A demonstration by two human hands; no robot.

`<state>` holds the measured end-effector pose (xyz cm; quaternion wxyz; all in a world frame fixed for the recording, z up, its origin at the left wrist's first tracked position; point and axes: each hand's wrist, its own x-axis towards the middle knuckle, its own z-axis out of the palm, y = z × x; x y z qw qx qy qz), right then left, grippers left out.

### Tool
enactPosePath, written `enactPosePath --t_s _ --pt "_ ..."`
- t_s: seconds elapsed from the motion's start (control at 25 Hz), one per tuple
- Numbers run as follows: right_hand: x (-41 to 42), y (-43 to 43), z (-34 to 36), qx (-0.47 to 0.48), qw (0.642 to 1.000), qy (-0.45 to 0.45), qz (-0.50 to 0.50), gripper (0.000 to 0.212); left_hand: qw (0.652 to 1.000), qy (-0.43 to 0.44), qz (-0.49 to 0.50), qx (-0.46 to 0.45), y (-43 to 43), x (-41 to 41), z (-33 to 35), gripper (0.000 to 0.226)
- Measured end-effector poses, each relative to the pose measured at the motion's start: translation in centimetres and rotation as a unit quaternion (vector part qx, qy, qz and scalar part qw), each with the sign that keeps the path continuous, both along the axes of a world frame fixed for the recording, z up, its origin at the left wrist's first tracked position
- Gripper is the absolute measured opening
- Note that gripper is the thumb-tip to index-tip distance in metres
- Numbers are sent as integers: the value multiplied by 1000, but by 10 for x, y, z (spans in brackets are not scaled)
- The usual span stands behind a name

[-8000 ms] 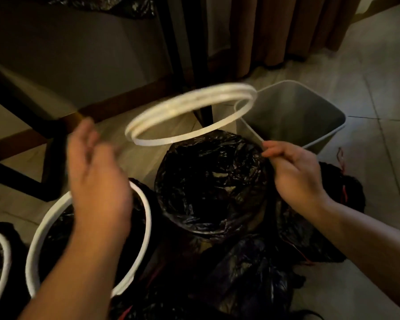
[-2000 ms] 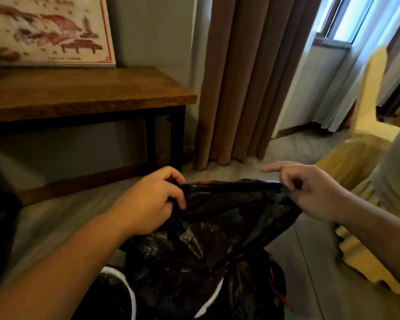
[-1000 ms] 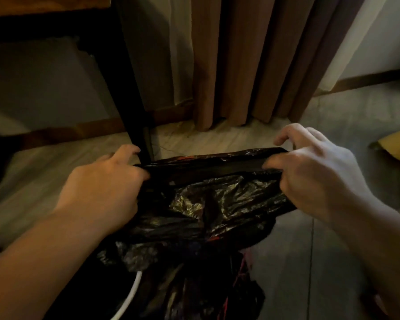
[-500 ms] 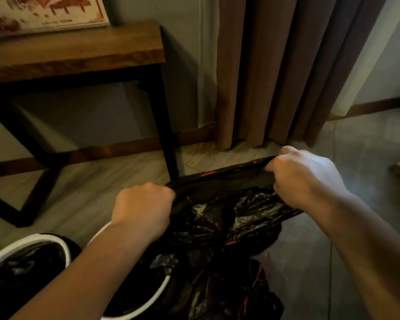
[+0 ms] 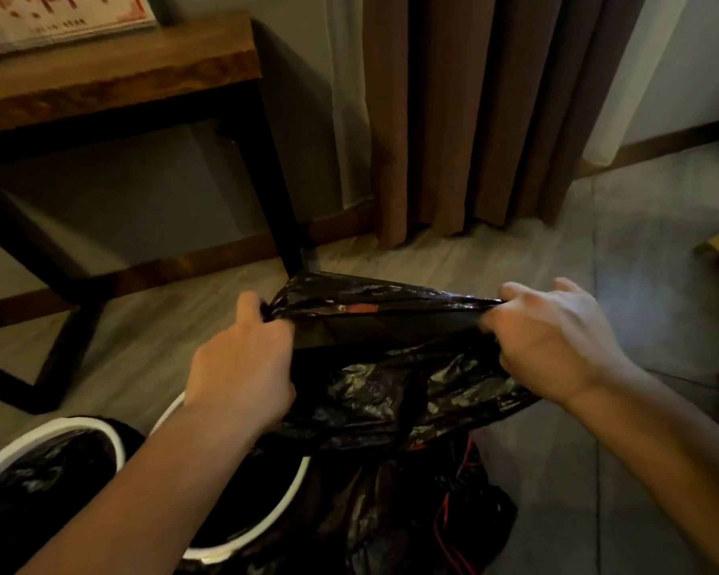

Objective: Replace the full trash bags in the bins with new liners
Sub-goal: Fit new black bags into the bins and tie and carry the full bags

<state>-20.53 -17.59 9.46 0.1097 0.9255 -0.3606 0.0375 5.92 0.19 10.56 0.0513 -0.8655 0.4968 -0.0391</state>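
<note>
While both hands hold it up above the floor (image 5: 598, 471), the black trash bag (image 5: 391, 383) is stretched taut between them along its top hem, with its crumpled body sagging below. The left hand (image 5: 241, 367) has its fingers curled tightly round the bag's left end, thumb on top. The right hand (image 5: 553, 338) pinches the right end between the thumb and bent fingers, the outer fingers lifted a little (how much plastic is bunched inside either palm cannot be made out). A spot of red shows on the stretched hem near its middle. Towards the lower left corner of the floor stand two round bins with white rims, side by side: the near bin (image 5: 295, 487) under the left forearm and the far bin (image 5: 79, 425) at the left edge, both lined in black. Just right of the near bin, below the held bag, a heap of black bags (image 5: 411, 512) threaded with red drawstring (image 5: 443, 520) lies on the floor. Farther back, a wooden table (image 5: 113, 72) stands by the wall, with brown curtains (image 5: 494, 110) hanging to its right.
</note>
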Motion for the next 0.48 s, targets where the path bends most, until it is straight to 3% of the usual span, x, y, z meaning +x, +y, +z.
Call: enactPosePath --t_s 0.04,0.16,0.28,0.48 --pt "-1 1 0 -10 1000 2 -8 5 1000 11 -2 0 1 -1 -1 33" --pt "2 10 5 -17 999 -33 -34 17 999 46 -22 -14 3 -3 -3 41" --pt "0 11 8 -7 998 -36 -58 10 997 49 -19 -57 4 -3 -6 23" --pt "-2 21 22 -13 994 14 -107 21 997 1 -3 -77 4 -18 -18 5"
